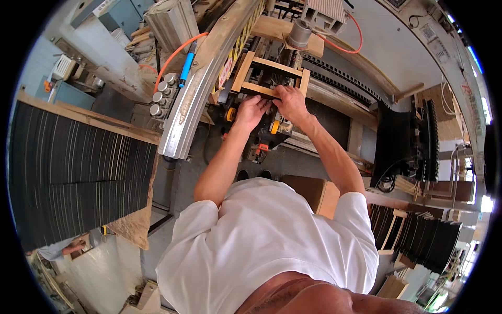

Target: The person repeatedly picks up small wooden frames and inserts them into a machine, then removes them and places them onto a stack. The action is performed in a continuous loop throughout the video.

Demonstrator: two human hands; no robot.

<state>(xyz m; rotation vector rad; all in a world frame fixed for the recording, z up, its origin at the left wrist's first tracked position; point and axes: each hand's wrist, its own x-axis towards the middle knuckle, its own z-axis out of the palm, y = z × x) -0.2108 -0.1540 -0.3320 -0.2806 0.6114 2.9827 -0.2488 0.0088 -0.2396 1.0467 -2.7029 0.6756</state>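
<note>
A small rectangular wooden frame (243, 72), pale on top with dark inner faces, lies on the machine bed in front of me. My right hand (291, 103) is closed at its near rail, thumb and fingers pinching the wood right of the middle. Just left of it, my left hand (251, 112) has its fingers curled together under the same rail, close to the right fingertips. Whatever is between the left fingers is hidden. Below the hands, a yellow round part (275, 127) and an orange-red fitting (262, 147) sit on the machine.
A metal-edged beam (180, 123) runs along the left, carrying a blue pen-like tool (187, 65) beside an orange hose (172, 55). Stacked black panels (78, 167) stand left, more panels (429, 240) lower right. A metal cylinder (299, 34) stands beyond the frame. Another person's arm (73, 247) shows lower left.
</note>
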